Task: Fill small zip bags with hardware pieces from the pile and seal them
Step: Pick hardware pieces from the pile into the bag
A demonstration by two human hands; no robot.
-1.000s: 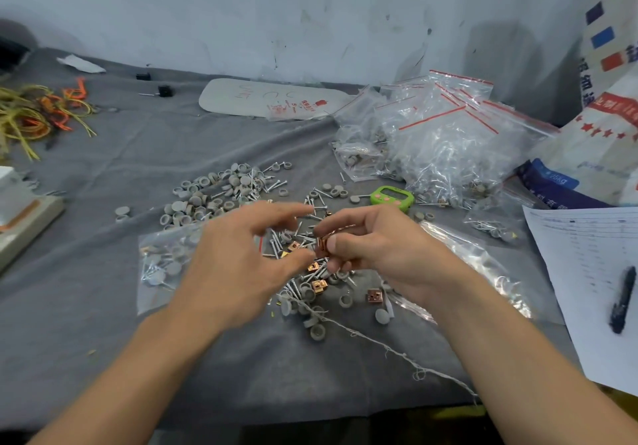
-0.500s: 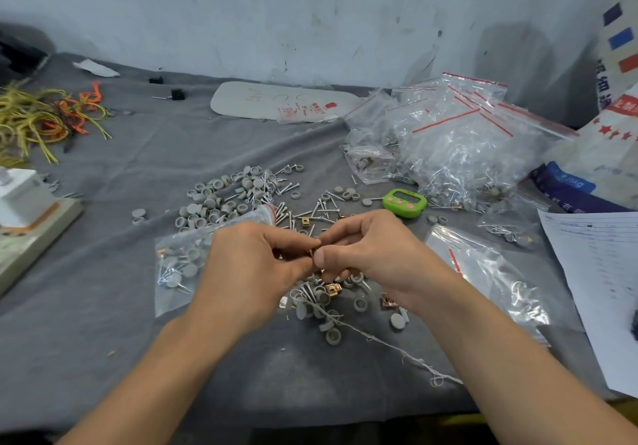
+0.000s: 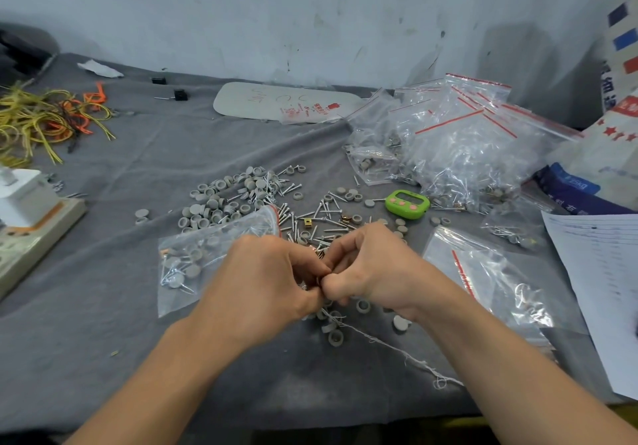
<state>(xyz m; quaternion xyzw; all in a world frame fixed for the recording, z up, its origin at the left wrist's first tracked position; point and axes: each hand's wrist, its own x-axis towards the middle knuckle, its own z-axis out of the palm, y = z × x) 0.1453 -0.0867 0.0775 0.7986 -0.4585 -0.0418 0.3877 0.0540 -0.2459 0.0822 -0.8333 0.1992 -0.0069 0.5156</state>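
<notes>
- The small pieces (image 3: 320, 255) are pinched between the fingertips of the left hand (image 3: 266, 272) and the right hand (image 3: 373, 268). Both hands are pressed together with curled fingers, just above the near edge of the pile (image 3: 321, 223). The fingers hide most of the pieces, so I cannot tell how many there are
- I think such a tight pinch on tiny metal parts can slip. A dropped piece would fall among the screws and caps, and the count for one bag would be lost
- The open bag (image 3: 207, 255) lies flat on the counter (image 3: 103, 341), just beside the left hand. It is partly filled, and its mouth points toward the pile. No hand holds it, so pieces brought to it may miss the mouth, and a knock from the wrist could spill what is inside
- A loose thread (image 3: 390, 344) lies between the forearms, among some grey caps. It could catch on a finger and drag caps away
- A second bag (image 3: 493, 282) lies near the right forearm and could be swept aside
</notes>
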